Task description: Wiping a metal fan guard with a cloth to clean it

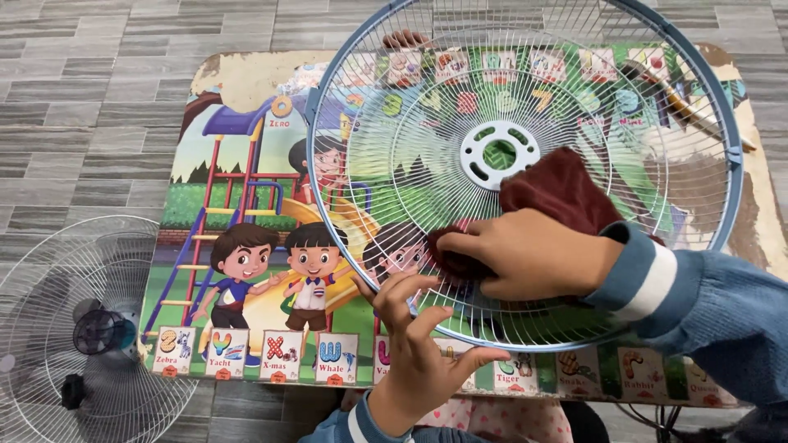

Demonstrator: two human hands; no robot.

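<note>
While the head camera looks straight down, the scene reads as follows.

Fan guard: round wire grille (574, 98) with a blue rim and a white hub ring at its centre, lying flat on the table and filling the upper right of the view.

Cloth: dark red rag (558, 190), bunched on the wires at about 5 o'clock from the hub ring, just beside it.

Right hand: right hand (525, 253) closed over the near end of the cloth, fingers curled, pressing it onto the grille; sleeve is blue with a white band and enters from 3 o'clock.

Left hand: left hand (419, 344) open, fingers spread, fingertips resting on the grille rim at about 7 o'clock of the guard; not gripping anything. It comes in from 6 o'clock.

Other fingers: a few fingertips (406, 38) show at the guard's rim at about 11 o'clock; whose they are cannot be told.

Table: low table (246, 82) with a worn top printed with a children's playground cartoon and rows of picture cards along its edges; the guard overlaps its right half.

Second guard: white wire grille (49, 271) on the floor at 9 o'clock of the table, well apart from the hands, with small dark fan parts (98, 332) lying on it.

Floor: grey plank-pattern tiles (82, 82).

Tool: long object with a yellowish handle (698, 111) under the guard at 2 o'clock; kind unclear.
</note>
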